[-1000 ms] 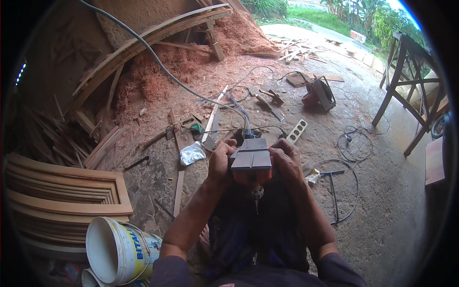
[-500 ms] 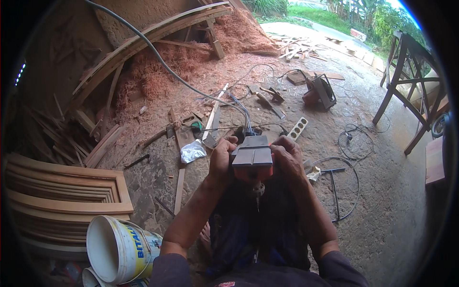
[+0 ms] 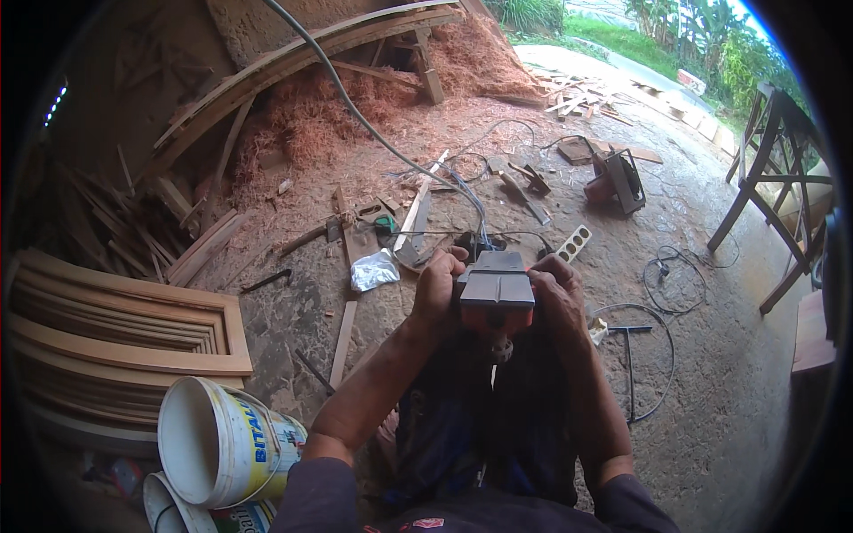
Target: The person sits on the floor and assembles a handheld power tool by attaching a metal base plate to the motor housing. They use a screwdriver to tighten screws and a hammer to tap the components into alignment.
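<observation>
The left grip [image 3: 442,289] is closed on one side of the red planer [image 3: 498,291]; the right grip [image 3: 562,293] clasps the other side, fingers bunched by the plate's edge. The planer sits between them, above the person's lap at the near side of the floor [image 3: 720,391]. Its grey plate faces up, and I'd guess it is held by the flanks to leave that face bare and steady.

Round about, curved frames [image 3: 191,354] are stacked at the floor's left edge, with a tilted bucket [image 3: 258,444] in the near left corner. Shavings [image 3: 373,120] heap toward the far left. A crumpled bag [image 3: 374,271] lies beyond the left grip; a grey cable [image 3: 355,129] slants across the view. Then come a chisel [image 3: 526,197], a socket strip [image 3: 572,244] just past the right grip, a red power tool [image 3: 615,182], and a T-bar [image 3: 630,355] crowding the right arm's side. A dark stand [image 3: 755,186] blocks the right edge.
</observation>
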The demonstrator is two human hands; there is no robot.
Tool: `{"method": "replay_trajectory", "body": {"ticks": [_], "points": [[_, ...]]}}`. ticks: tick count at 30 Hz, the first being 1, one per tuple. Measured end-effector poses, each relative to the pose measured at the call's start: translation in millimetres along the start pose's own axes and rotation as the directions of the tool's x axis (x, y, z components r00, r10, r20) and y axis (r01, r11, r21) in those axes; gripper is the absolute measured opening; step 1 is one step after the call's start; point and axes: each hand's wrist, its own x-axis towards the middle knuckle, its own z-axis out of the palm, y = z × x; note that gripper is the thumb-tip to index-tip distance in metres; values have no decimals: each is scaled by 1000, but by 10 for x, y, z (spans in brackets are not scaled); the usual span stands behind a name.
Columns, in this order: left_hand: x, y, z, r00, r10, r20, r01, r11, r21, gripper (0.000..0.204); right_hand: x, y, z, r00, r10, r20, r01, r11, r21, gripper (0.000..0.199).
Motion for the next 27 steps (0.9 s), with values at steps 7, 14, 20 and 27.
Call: {"method": "replay_trajectory", "body": {"ticks": [7, 14, 20, 27], "points": [[-102, 75, 130, 999, -50, 7, 50, 997, -56, 33, -41, -73, -21, 999, 48, -13, -48, 999, -5, 12], [-69, 14, 79, 997, 62, 40, -65, 995, 74, 32, -32, -56, -19, 995, 101, -13, -100, 993, 55, 12], [35, -118, -86, 912, 322, 253, -401, 830, 389, 33, -42, -79, -2, 997, 71, -14, -71, 997, 17, 11], [41, -40, -142, 944, 187, 271, -268, 913, 308, 35, -63, -84, 57, 995, 93, -25, -93, 996, 5, 12]]}}
